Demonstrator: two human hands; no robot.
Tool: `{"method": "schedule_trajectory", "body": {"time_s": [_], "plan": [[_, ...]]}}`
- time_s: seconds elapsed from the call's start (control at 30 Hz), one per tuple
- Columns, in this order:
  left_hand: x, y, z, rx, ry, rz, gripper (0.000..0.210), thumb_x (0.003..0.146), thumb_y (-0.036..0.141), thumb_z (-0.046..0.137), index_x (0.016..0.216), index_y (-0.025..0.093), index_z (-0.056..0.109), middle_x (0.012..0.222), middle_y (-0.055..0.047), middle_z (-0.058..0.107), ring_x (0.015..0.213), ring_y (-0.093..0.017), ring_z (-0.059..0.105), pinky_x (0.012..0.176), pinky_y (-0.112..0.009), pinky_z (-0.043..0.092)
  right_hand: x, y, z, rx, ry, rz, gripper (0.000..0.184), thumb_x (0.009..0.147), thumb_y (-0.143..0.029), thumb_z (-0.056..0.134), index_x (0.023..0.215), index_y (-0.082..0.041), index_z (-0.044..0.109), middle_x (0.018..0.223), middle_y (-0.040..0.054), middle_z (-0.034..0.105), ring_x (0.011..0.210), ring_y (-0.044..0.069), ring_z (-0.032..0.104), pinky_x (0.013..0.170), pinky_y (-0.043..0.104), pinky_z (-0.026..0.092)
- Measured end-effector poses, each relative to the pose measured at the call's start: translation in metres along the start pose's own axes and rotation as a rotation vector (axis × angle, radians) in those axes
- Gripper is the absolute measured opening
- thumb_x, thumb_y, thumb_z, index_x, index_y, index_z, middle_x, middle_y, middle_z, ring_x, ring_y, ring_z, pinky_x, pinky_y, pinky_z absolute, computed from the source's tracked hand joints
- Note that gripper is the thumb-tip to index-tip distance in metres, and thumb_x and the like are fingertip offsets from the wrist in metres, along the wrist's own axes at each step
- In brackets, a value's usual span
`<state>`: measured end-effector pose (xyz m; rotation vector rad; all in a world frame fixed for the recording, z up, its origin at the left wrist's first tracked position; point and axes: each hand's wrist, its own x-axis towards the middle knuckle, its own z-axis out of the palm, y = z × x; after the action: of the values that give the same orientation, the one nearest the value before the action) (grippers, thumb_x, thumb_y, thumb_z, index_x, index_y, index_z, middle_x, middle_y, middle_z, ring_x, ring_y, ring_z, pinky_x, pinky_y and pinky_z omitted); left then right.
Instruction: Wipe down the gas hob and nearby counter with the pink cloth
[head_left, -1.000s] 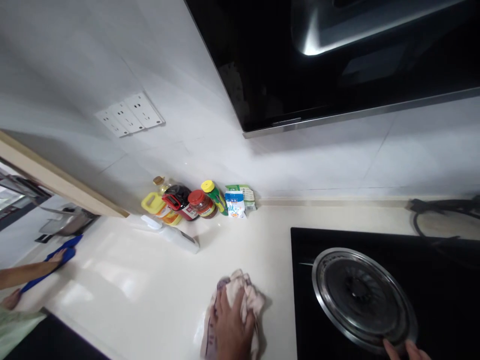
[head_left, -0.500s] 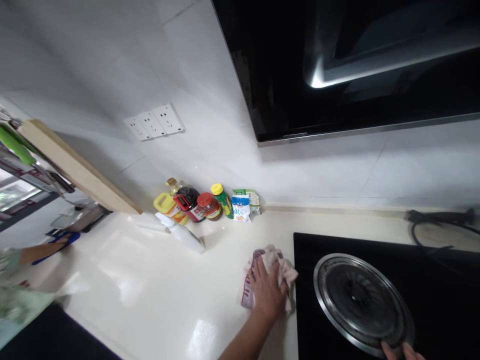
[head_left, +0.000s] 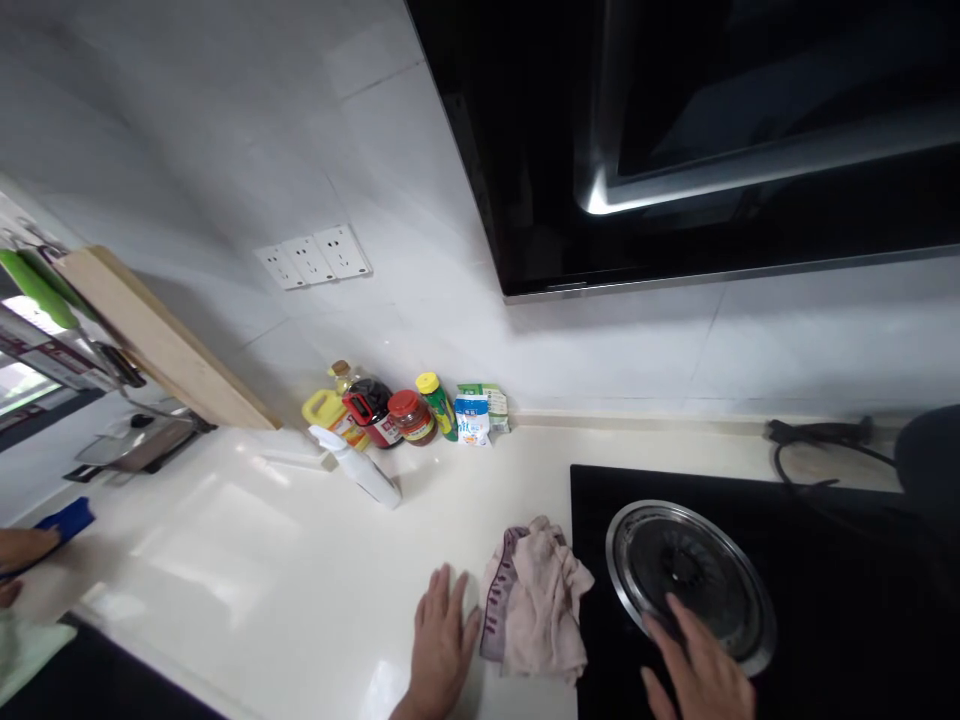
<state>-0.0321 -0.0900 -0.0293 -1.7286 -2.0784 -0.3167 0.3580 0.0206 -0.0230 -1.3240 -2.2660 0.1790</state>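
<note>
A crumpled pink and purple cloth (head_left: 544, 610) lies on the white counter against the left edge of the black cooktop. Just left of it is my left hand (head_left: 441, 640), fingers stretched out and holding nothing. My right hand (head_left: 694, 665) reaches over the near left part of a round glass lid (head_left: 720, 580) with a steel rim, which lies on the cooktop. Its fingers are apart; whether the fingertips touch the lid I cannot tell.
A white spray bottle (head_left: 358, 468) stands near several condiment containers (head_left: 412, 415) by the wall. A range hood (head_left: 675, 150) hangs above. Black cable (head_left: 817, 435) lies behind the cooktop (head_left: 592, 500). At far left, another person's hand (head_left: 26, 550) holds a blue object (head_left: 67, 520).
My left hand has let go of the cloth and moved left. My right hand has come off the lid's near edge and further over the lid. The other person's blue object has moved left.
</note>
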Motion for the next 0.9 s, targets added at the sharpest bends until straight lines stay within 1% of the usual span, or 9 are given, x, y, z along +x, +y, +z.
{"method": "schedule_trajectory", "body": {"time_s": [0.07, 0.13, 0.27, 0.37, 0.43, 0.5, 0.63, 0.7, 0.9], "plan": [[-0.009, -0.019, 0.001, 0.054, 0.010, 0.038, 0.053, 0.099, 0.042, 0.053, 0.151, 0.028, 0.051, 0.156, -0.012, 0.055, 0.143, -0.029, 0.052, 0.108, -0.044, 0.047, 0.027, -0.031, 0.003, 0.070, -0.058, -0.158, 0.063, 0.099, -0.038, 0.052, 0.161, -0.036, 0.038, 0.168, 0.0110, 0.035, 0.146, 0.036, 0.046, 0.110, 0.055, 0.045], [-0.013, -0.025, 0.000, 0.090, 0.002, 0.060, 0.053, 0.099, 0.042, 0.053, 0.151, 0.028, 0.051, 0.157, -0.012, 0.054, 0.144, -0.029, 0.051, 0.109, -0.044, 0.045, 0.053, -0.064, 0.012, 0.113, -0.134, -0.245, 0.064, 0.100, -0.038, 0.051, 0.162, -0.036, 0.035, 0.171, 0.0099, 0.029, 0.150, 0.036, 0.039, 0.115, 0.054, 0.040], [-0.010, -0.020, -0.001, 0.136, -0.001, 0.044, 0.053, 0.098, 0.042, 0.053, 0.149, 0.027, 0.054, 0.158, -0.013, 0.054, 0.144, -0.028, 0.051, 0.111, -0.044, 0.044, 0.094, -0.119, 0.043, 0.134, -0.437, -0.240, 0.065, 0.098, -0.046, 0.055, 0.160, -0.040, 0.037, 0.174, 0.0069, 0.021, 0.156, 0.042, 0.022, 0.121, 0.065, 0.025], [-0.009, -0.018, -0.002, 0.141, -0.025, 0.036, 0.051, 0.097, 0.045, 0.054, 0.146, 0.027, 0.057, 0.156, -0.012, 0.055, 0.143, -0.028, 0.052, 0.109, -0.044, 0.044, 0.113, -0.139, 0.060, 0.126, -0.601, -0.233, 0.064, 0.095, -0.058, 0.059, 0.155, -0.040, 0.046, 0.176, 0.0051, 0.015, 0.158, 0.047, 0.009, 0.120, 0.073, 0.010], [-0.009, -0.019, -0.002, 0.136, -0.039, 0.030, 0.051, 0.097, 0.046, 0.054, 0.145, 0.027, 0.058, 0.156, -0.012, 0.056, 0.142, -0.027, 0.052, 0.108, -0.043, 0.045, 0.127, -0.141, 0.063, 0.135, -0.623, -0.261, 0.064, 0.094, -0.066, 0.054, 0.152, -0.040, 0.049, 0.176, 0.0049, 0.015, 0.158, 0.046, 0.006, 0.120, 0.073, 0.007], [-0.008, -0.019, -0.004, 0.131, -0.051, 0.025, 0.051, 0.097, 0.046, 0.054, 0.144, 0.027, 0.059, 0.155, -0.012, 0.057, 0.142, -0.027, 0.052, 0.108, -0.043, 0.046, 0.144, -0.138, 0.060, 0.118, -0.620, -0.284, 0.060, 0.096, -0.068, 0.051, 0.149, -0.040, 0.052, 0.174, 0.0043, 0.022, 0.158, 0.043, 0.012, 0.120, 0.069, 0.011], [-0.007, -0.019, -0.005, 0.117, -0.099, 0.006, 0.050, 0.097, 0.045, 0.054, 0.143, 0.027, 0.060, 0.154, -0.012, 0.058, 0.142, -0.028, 0.053, 0.108, -0.043, 0.046, 0.190, -0.128, 0.056, -0.019, -0.566, -0.244, 0.038, 0.101, -0.049, 0.049, 0.131, -0.033, 0.065, 0.163, 0.0033, 0.043, 0.144, 0.035, 0.036, 0.111, 0.054, 0.030], [-0.007, -0.018, -0.005, 0.109, -0.115, -0.008, 0.049, 0.097, 0.045, 0.053, 0.142, 0.028, 0.061, 0.154, -0.012, 0.058, 0.141, -0.028, 0.054, 0.108, -0.043, 0.046, 0.212, -0.121, 0.057, -0.055, -0.510, -0.198, 0.033, 0.100, -0.039, 0.049, 0.126, -0.028, 0.068, 0.156, 0.0059, 0.050, 0.135, 0.032, 0.043, 0.105, 0.048, 0.034], [-0.008, -0.018, -0.004, 0.098, -0.107, -0.012, 0.048, 0.097, 0.045, 0.053, 0.141, 0.028, 0.062, 0.153, -0.012, 0.059, 0.141, -0.028, 0.054, 0.107, -0.044, 0.046, 0.237, -0.082, 0.045, -0.134, -0.311, -0.013, 0.038, 0.094, -0.030, 0.054, 0.130, -0.019, 0.064, 0.153, 0.0165, 0.047, 0.126, 0.035, 0.042, 0.101, 0.049, 0.034]]}}
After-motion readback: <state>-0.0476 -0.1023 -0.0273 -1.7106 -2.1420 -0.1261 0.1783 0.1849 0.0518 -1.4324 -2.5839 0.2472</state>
